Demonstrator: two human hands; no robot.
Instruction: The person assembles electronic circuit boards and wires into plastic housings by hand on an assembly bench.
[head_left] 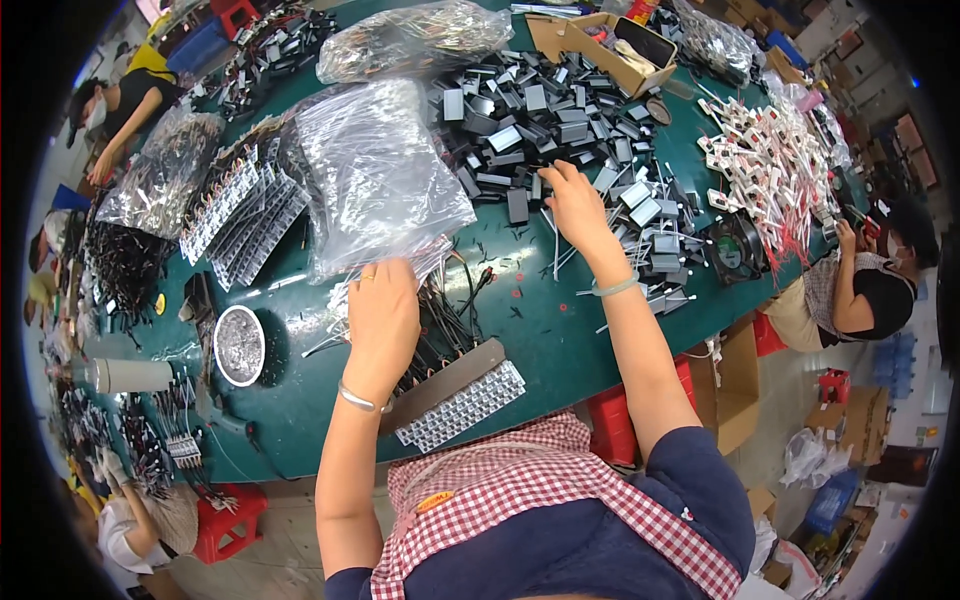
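Observation:
My left hand [385, 308] is curled, knuckles up, at the near edge of a clear plastic bag [385, 165]. Its fingertips are hidden, so what they hold, if anything, does not show. White thin strips and black cables [462, 305] lie around it. Just in front rests a brown-grey bar [450, 382] beside rows of small silver pieces [465, 408]. Farther right, my right hand [578, 208] reaches to the near edge of a heap of black rectangular casings [540, 110]. Its fingers are apart, with nothing visible in them.
A white bowl [218, 348] of small silvery bits stands left, near silver-topped strips [250, 220] with wires. White wired parts [765, 160] and a black fan [735, 248] lie right. An open cardboard box [655, 78] stands at the back. Other people sit around the green table [535, 350].

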